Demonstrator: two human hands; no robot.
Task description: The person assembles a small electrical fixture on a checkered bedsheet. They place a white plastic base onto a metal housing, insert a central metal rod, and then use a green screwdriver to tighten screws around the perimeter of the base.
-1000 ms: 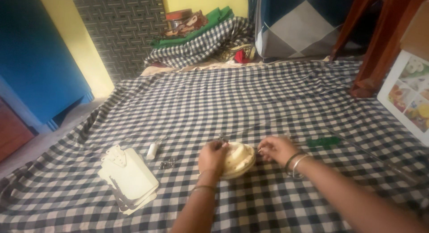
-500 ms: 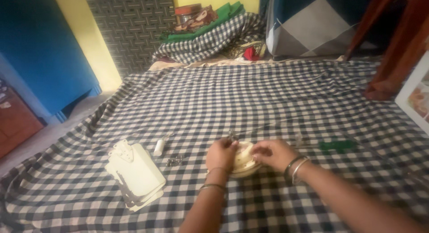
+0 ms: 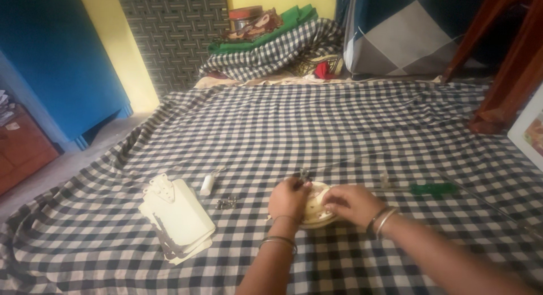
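Both hands, left hand (image 3: 288, 198) and right hand (image 3: 352, 203), still grip the cream round piece (image 3: 317, 211), now closer together.

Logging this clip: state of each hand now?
Left hand: closed on round cream plastic piece.
Right hand: fingers curled on same piece.
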